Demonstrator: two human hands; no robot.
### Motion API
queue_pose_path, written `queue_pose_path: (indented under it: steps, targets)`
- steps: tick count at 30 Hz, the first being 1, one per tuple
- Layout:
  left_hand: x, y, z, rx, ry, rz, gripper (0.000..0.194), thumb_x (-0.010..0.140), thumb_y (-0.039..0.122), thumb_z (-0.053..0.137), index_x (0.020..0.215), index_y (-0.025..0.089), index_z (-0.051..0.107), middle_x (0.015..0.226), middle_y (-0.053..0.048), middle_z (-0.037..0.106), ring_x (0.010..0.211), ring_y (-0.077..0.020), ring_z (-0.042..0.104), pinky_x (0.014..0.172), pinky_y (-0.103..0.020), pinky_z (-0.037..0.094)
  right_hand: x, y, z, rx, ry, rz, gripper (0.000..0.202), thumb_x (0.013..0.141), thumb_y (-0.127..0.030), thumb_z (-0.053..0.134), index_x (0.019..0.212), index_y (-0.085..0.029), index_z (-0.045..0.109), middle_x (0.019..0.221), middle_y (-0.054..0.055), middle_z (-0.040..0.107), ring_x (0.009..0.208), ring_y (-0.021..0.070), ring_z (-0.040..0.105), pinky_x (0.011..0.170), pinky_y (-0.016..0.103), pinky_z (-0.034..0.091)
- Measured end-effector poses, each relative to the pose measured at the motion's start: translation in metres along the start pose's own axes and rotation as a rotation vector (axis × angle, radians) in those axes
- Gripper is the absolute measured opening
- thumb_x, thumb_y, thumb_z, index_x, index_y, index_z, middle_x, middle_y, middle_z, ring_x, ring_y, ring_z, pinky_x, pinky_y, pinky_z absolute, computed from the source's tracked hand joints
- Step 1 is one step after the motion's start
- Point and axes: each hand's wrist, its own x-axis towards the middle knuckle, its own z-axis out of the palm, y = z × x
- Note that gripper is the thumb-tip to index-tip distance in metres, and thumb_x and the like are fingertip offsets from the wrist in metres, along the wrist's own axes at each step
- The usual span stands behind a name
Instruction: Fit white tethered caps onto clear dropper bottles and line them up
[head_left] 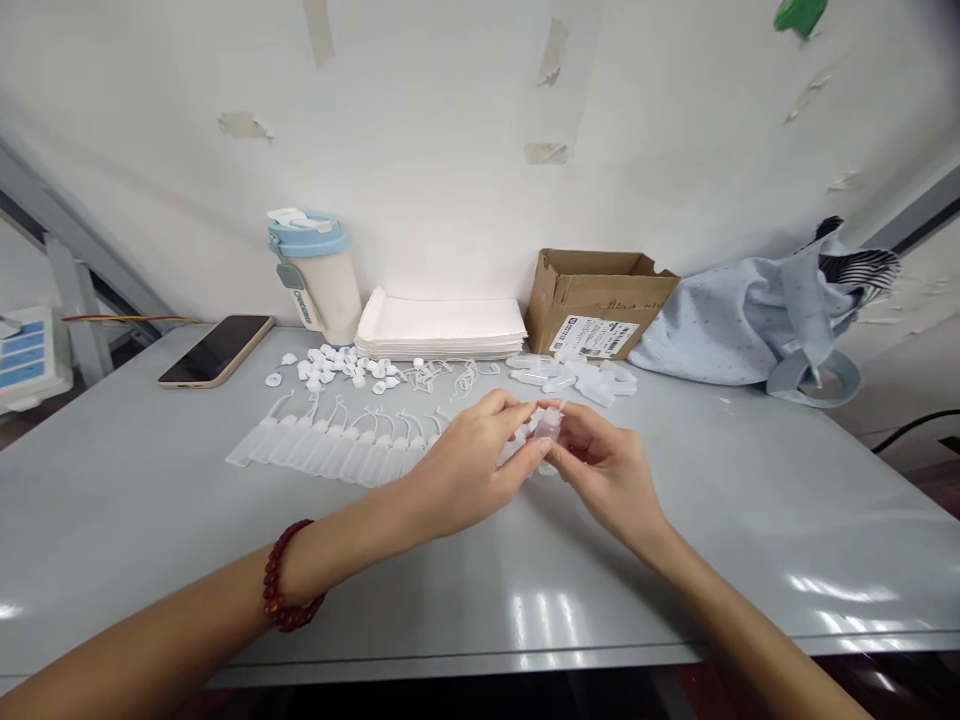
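Row of translucent containers [337, 452]: laid side by side on the worktop [135, 520], a thin cord standing out from many of the upper ends. White caps [328, 366]: strewn behind the row. Thin cords [429, 376]: left in a loose tangle, right of the caps. Left hand [480, 460]: grip nearly closed, thumb and fingertips brought against the held container. Held container [548, 424]: one, small, translucent, pinched between both hands; partly hidden by fingers. To be rated light, smooth, rather slippery; walls probably yielding under a hard squeeze, breakage unlikely. Best taken lightly by the side walls, with the upper end left free to be worked. Loose containers [598, 382]: heaped behind the hands; likely to be slid if brushed. Right hand [611, 470]: grip narrowed to the same container, held by thumb and fingertips.
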Motion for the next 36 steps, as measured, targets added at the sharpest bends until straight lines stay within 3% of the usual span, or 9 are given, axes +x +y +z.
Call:
queue_pose_path:
  steps: [3, 6, 11, 15, 19, 25, 36]
  targets:
    - [0.005, -0.001, 0.007, 0.079, 0.055, 0.135, 0.033, 0.087, 0.022, 0.053, 0.120, 0.018, 0.051, 0.113, -0.010, 0.054, 0.099, -0.0219, 0.054, 0.084, -0.036, 0.049, 0.006, 0.002, -0.012, 0.111, 0.017, 0.169, 0.033, 0.074, -0.039, 0.070, 0.097, -0.016, 0.064, 0.057, -0.005, 0.052, 0.042, 0.0076, 0.039, 0.040, 0.023, 0.035]
    - [0.013, -0.002, 0.014, 0.203, 0.013, 0.193, 0.045, 0.082, 0.024, 0.061, 0.124, 0.016, 0.046, 0.120, -0.013, 0.050, 0.111, -0.0277, 0.048, 0.090, -0.043, 0.047, 0.010, 0.003, -0.020, 0.130, 0.023, 0.275, 0.039, 0.068, -0.046, 0.074, 0.088, -0.015, 0.063, 0.055, -0.004, 0.053, 0.040, 0.0075, 0.039, 0.038, 0.024, 0.034]
    - [0.032, -0.003, 0.022, 0.339, -0.026, 0.221, 0.041, 0.077, 0.023, 0.066, 0.113, 0.012, 0.051, 0.111, -0.014, 0.054, 0.104, -0.0282, 0.047, 0.085, -0.042, 0.047, 0.012, 0.002, -0.026, 0.057, -0.004, 0.301, 0.035, 0.069, -0.046, 0.072, 0.079, -0.014, 0.061, 0.044, -0.007, 0.047, 0.037, 0.0076, 0.038, 0.040, 0.023, 0.031]
    - [0.043, -0.005, 0.025, 0.405, -0.063, 0.201, 0.029, 0.075, 0.029, 0.067, 0.096, 0.011, 0.057, 0.096, -0.011, 0.059, 0.097, -0.0273, 0.047, 0.083, -0.040, 0.045, 0.015, 0.002, -0.033, -0.067, -0.083, 0.338, 0.027, 0.076, -0.041, 0.065, 0.072, -0.015, 0.061, 0.042, -0.006, 0.049, 0.037, 0.0085, 0.042, 0.042, 0.023, 0.033]
    - [0.047, -0.010, 0.031, 0.441, -0.135, 0.141, 0.034, 0.076, 0.041, 0.066, 0.093, 0.012, 0.059, 0.093, -0.010, 0.059, 0.098, -0.0275, 0.045, 0.085, -0.038, 0.043, 0.019, 0.007, -0.041, -0.161, -0.184, 0.375, 0.028, 0.084, -0.035, 0.054, 0.067, -0.015, 0.063, 0.049, -0.001, 0.057, 0.041, 0.0097, 0.051, 0.047, 0.023, 0.039]
    - [0.046, -0.019, 0.038, 0.487, -0.210, 0.098, 0.046, 0.074, 0.053, 0.063, 0.097, 0.013, 0.062, 0.097, -0.011, 0.058, 0.100, -0.0289, 0.043, 0.086, -0.039, 0.042, 0.023, 0.016, -0.039, -0.245, -0.245, 0.451, 0.018, 0.080, -0.026, 0.056, 0.072, -0.013, 0.067, 0.052, 0.000, 0.060, 0.046, 0.0117, 0.056, 0.051, 0.023, 0.043]
    - [0.045, -0.021, 0.039, 0.492, -0.274, 0.042, 0.049, 0.075, 0.054, 0.059, 0.096, 0.010, 0.063, 0.096, -0.013, 0.058, 0.101, -0.0299, 0.044, 0.084, -0.039, 0.042, 0.023, 0.021, -0.032, -0.252, -0.255, 0.466, 0.014, 0.079, -0.021, 0.058, 0.070, -0.014, 0.066, 0.051, 0.000, 0.061, 0.050, 0.0135, 0.059, 0.055, 0.023, 0.046]
